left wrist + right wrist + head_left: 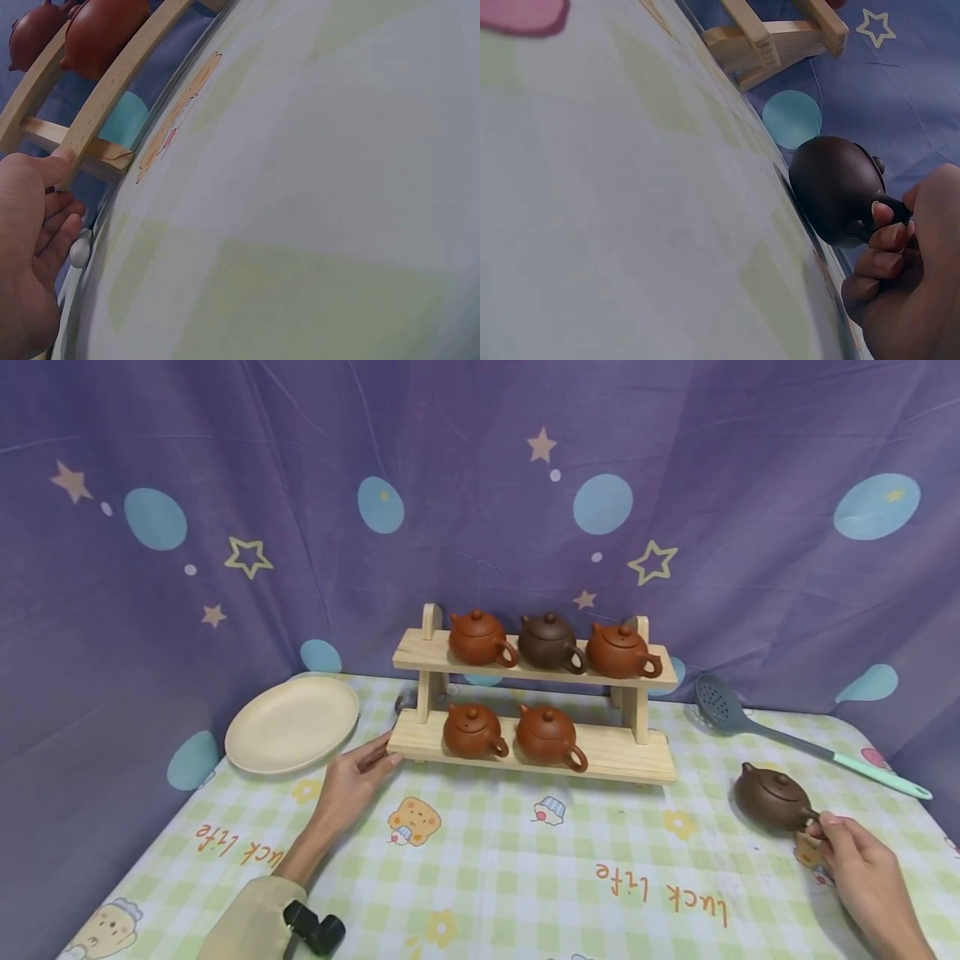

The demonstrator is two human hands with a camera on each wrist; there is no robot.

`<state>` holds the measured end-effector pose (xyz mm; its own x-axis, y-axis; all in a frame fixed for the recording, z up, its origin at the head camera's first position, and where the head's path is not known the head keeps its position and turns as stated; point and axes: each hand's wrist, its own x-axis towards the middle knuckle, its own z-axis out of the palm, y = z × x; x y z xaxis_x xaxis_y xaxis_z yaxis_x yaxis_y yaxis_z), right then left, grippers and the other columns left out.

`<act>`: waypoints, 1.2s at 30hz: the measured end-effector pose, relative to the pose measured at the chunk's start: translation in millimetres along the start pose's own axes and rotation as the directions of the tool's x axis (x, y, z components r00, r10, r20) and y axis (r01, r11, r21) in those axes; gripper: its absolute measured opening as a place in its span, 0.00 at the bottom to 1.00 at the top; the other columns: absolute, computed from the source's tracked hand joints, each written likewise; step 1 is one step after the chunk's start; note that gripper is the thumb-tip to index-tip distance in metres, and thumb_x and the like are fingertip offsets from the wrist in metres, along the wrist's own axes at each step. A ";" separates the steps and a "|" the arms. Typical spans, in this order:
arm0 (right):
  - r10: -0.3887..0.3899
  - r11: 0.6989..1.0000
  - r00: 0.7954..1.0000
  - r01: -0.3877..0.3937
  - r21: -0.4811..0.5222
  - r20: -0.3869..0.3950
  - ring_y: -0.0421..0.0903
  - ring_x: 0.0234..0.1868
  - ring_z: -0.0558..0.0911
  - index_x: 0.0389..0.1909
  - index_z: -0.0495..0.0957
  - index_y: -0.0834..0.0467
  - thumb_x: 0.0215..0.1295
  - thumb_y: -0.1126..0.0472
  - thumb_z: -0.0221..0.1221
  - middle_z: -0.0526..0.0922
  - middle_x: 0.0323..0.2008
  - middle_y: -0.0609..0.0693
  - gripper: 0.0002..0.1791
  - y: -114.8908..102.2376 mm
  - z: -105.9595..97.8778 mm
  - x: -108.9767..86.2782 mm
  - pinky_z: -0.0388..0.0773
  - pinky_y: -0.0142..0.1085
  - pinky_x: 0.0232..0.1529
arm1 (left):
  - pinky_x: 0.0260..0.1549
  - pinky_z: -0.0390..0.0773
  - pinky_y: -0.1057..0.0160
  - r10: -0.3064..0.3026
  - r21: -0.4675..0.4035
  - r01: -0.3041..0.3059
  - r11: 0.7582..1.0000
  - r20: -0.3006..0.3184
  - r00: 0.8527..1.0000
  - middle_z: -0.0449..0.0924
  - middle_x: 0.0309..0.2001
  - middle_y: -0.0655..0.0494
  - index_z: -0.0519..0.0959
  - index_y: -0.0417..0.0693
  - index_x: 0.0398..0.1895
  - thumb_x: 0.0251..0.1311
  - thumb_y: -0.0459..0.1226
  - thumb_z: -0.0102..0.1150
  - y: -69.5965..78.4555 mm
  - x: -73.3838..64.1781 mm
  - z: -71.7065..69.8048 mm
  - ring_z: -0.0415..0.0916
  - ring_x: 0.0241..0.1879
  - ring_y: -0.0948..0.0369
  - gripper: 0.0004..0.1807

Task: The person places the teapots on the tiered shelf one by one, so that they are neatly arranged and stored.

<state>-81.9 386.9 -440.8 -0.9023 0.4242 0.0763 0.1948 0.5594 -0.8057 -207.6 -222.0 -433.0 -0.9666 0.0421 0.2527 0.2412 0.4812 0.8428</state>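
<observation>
A two-tier wooden shelf (615,752) stands near the back. On its upper board are two reddish-brown teapots (477,639) (617,652) with a dark brown teapot (547,642) between them. The lower board carries two more reddish-brown teapots (471,731) (546,735), its right part bare. My left hand (351,785) grips the left end of that lower board, the thumb (56,166) against the wood. At the right, my right hand (862,868) pinches the handle of another dark brown teapot (832,187), upright with its spout toward the shelf. The head view does not settle whether this teapot touches the cloth.
A cream oval plate (292,727) lies left of the shelf. At the back right rests a slotted spatula (787,739) with a mint-green handle end. Something small and dark (406,700) shows behind the shelf's left end. A purple curtain (480,527) hangs behind the checked tablecloth (525,860).
</observation>
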 end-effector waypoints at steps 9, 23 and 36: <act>-0.005 1.000 1.000 0.005 0.014 -0.015 0.29 0.29 0.70 0.38 0.78 0.61 0.86 0.48 0.40 0.75 0.26 0.35 0.26 -9.5 2.3 -4.5 0.65 0.22 0.26 | 0.54 0.82 0.62 0.007 -0.004 -0.007 1.000 -0.003 1.000 0.81 0.61 0.43 0.75 0.41 0.71 0.72 0.45 0.65 -0.6 0.4 0.8 0.82 0.57 0.50 0.29; -0.075 0.992 0.997 0.074 0.102 0.011 0.43 0.20 0.66 0.36 0.77 0.53 0.86 0.48 0.40 0.65 0.20 0.45 0.22 -21.7 2.3 -12.0 0.62 0.39 0.17 | 0.55 0.82 0.59 -0.004 0.012 0.004 1.000 -0.005 1.000 0.81 0.61 0.43 0.74 0.41 0.71 0.71 0.45 0.65 0.1 0.5 1.5 0.82 0.57 0.49 0.30; -0.201 0.952 0.977 0.178 0.249 0.070 0.47 0.19 0.66 0.37 0.75 0.60 0.87 0.53 0.41 0.64 0.19 0.48 0.21 -34.2 11.2 -10.8 0.58 0.42 0.18 | 0.55 0.82 0.58 0.000 0.022 0.000 1.000 -0.007 1.000 0.81 0.61 0.43 0.74 0.40 0.71 0.72 0.44 0.65 0.8 0.1 0.0 0.82 0.57 0.49 0.30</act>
<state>-83.1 355.1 -420.6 -0.9476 0.2527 0.1954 -0.0705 0.4311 -0.8995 -207.4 -221.5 -432.2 -0.9659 0.0360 0.2563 0.2394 0.5000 0.8323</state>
